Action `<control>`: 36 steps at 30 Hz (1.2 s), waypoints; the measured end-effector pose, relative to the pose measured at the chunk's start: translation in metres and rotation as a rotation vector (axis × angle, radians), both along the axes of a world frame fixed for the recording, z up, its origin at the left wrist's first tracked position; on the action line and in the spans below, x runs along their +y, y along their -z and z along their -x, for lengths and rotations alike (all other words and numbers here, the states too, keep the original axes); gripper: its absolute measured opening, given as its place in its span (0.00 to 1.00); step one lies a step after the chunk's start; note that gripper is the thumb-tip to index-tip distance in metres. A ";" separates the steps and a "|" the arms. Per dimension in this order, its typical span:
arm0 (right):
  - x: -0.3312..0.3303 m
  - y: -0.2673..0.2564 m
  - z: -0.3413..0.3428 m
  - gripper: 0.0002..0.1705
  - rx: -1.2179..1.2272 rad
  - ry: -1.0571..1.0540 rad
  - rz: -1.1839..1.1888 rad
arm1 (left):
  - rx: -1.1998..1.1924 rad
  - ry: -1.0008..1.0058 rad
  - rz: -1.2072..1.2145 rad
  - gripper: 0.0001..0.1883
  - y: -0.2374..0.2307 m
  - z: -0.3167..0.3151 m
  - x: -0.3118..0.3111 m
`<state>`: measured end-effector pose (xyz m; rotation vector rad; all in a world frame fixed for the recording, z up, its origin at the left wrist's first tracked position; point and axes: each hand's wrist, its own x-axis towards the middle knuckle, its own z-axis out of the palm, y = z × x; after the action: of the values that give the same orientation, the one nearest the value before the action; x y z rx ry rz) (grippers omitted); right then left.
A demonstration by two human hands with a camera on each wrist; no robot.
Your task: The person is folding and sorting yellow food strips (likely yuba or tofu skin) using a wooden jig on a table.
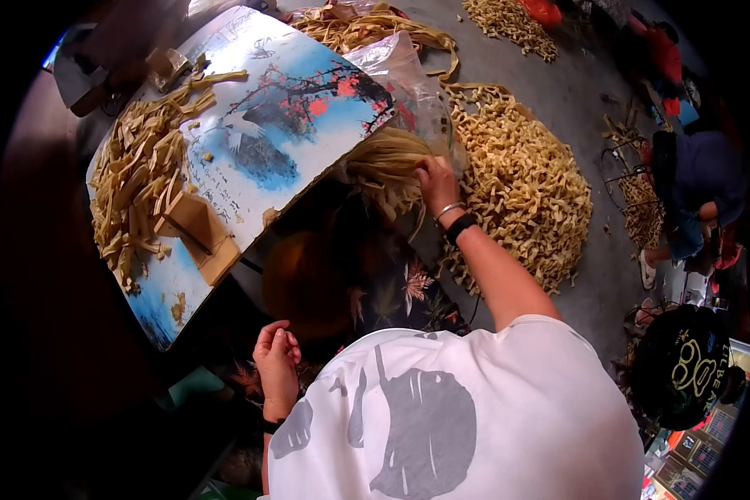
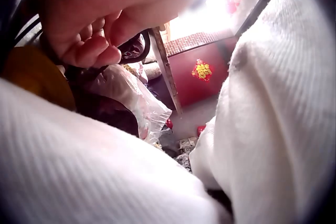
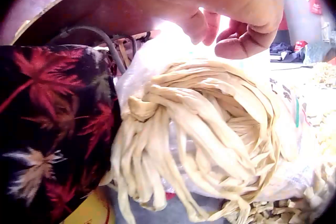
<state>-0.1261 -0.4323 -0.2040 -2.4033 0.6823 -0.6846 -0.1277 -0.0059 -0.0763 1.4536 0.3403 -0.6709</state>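
My right hand (image 1: 438, 185) is over a bundle of long pale strips (image 1: 385, 158) beside the table's right edge. In the right wrist view the hand (image 3: 231, 16) hovers above the looped strips (image 3: 199, 124), fingers loosely bent, with nothing seen between them. The strips lie on a clear plastic bag (image 3: 139, 71). My left hand (image 1: 277, 360) hangs near my lap, its fingers loosely curled and holding nothing; the left wrist view shows this hand (image 2: 100, 24) away from the strips.
A painted table (image 1: 325, 142) carries a heap of strips (image 1: 137, 167) and a wooden block device (image 1: 200, 237). On the floor to the right lies a large pile of knotted pieces (image 1: 521, 183). Another person (image 1: 708, 183) sits at the far right.
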 end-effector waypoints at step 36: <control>0.024 -0.281 0.040 0.05 -0.327 -0.198 -0.020 | -0.464 0.449 -0.165 0.08 -0.019 -0.034 -0.047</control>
<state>-0.1664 -0.4078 0.0766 -2.2291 0.3102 -0.9508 -0.0940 -0.0531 -0.0572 1.8128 -0.3081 -0.6442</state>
